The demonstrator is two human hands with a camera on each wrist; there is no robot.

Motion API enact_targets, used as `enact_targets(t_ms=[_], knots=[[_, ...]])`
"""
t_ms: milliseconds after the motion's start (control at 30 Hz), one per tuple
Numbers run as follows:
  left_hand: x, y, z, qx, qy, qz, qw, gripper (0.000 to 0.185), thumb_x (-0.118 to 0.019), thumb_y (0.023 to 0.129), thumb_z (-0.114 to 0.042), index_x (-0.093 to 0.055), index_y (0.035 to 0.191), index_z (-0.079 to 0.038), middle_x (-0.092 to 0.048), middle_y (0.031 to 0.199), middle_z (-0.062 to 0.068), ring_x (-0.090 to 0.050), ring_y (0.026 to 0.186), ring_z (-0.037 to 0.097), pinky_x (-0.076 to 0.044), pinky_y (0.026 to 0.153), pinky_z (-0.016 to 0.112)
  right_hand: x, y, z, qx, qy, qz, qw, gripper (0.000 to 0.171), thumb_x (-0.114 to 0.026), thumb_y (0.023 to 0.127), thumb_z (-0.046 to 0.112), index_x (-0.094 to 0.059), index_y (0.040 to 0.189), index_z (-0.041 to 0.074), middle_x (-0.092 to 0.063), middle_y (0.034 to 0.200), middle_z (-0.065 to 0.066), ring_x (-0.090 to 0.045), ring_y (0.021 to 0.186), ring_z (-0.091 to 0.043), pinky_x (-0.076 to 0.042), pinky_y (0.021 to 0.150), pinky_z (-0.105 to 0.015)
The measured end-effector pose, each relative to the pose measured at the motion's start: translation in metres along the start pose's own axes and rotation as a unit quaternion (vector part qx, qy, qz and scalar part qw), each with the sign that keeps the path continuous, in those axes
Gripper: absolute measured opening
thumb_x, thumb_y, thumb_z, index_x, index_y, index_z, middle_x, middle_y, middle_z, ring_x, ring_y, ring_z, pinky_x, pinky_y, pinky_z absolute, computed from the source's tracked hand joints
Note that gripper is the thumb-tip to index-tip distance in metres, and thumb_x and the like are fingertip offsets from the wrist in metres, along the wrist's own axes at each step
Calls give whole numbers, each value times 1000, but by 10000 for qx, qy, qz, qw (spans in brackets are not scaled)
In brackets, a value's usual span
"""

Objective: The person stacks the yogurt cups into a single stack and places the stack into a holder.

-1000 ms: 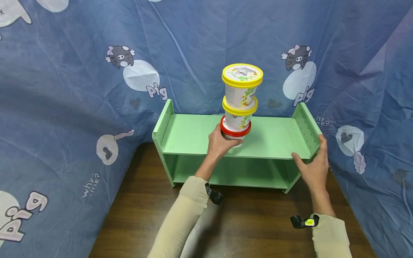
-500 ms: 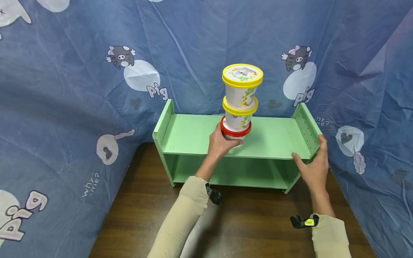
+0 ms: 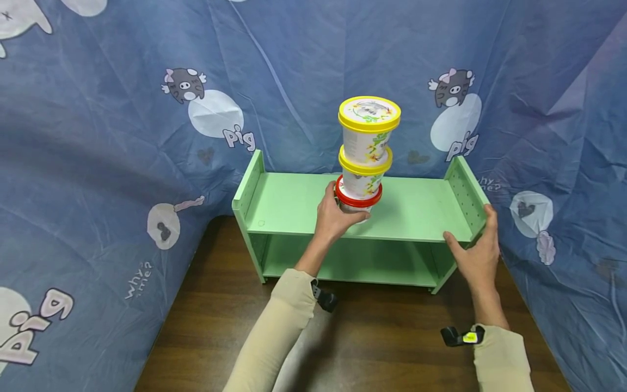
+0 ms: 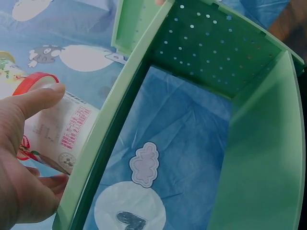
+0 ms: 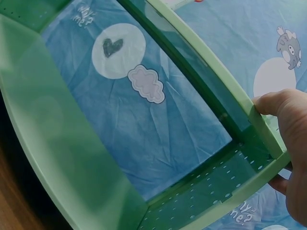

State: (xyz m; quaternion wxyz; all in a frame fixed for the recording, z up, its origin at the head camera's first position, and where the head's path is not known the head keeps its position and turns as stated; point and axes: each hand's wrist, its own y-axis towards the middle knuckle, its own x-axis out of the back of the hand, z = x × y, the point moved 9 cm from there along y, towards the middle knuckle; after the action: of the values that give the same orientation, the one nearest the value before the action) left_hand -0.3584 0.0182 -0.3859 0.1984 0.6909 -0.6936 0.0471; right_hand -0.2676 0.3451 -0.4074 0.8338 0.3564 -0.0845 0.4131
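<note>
Three white paper tubs with printed flowers stand stacked on the upper board of a pale green two-tier shelf point(image 3: 289, 204). The bottom tub point(image 4: 60, 127) has a red lid point(image 3: 364, 202); the middle tub point(image 3: 360, 184) and top tub point(image 3: 366, 144) have yellow lids. My left hand point(image 3: 334, 219) grips the bottom tub, thumb across its front and fingers round its left side. Over at the shelf's right front corner, my right hand point(image 3: 477, 256) holds the side panel, its thumb on the upper board's front edge in the right wrist view. Its other fingers are partly hidden behind the panel.
The shelf stands on a dark brown wooden surface point(image 3: 382, 337). A blue cloth point(image 3: 303, 65) printed with pigs and white circles hangs behind it and along both sides. The lower board point(image 3: 343, 261) lies under the upper one, and perforated side panels point(image 5: 211, 179) close the ends.
</note>
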Motion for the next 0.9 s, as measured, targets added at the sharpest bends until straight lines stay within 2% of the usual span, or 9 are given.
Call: enact_targets(t_ms=[233,433,900], knots=[[7,-7,1,170,114,21,9998,104,-86,67,-34,-27,150,-14,-49,141,9,-50,127,29,-48,102,44,0,0,0,34,39,32,10000,92,-80,77,18,-26,151,29,-30,159,-4,-30,146,-31,-29,114,-58],[13,-13,0,217,270,-13,9994,107,-86,67,-36,-24,152,-15,-44,146,10,-45,133,29,-47,104,46,-1,0,-1,7,45,65,10000,93,-79,77,17,-25,151,31,-28,160,-3,-29,146,-30,-28,114,-59],[35,-33,0,-39,390,-405,9984,106,-87,65,-33,-27,151,-15,-44,148,15,-44,136,30,-43,106,51,-1,0,-2,76,32,64,9999,94,-80,76,17,-24,151,31,-28,160,-3,-29,147,-31,-28,114,-59]])
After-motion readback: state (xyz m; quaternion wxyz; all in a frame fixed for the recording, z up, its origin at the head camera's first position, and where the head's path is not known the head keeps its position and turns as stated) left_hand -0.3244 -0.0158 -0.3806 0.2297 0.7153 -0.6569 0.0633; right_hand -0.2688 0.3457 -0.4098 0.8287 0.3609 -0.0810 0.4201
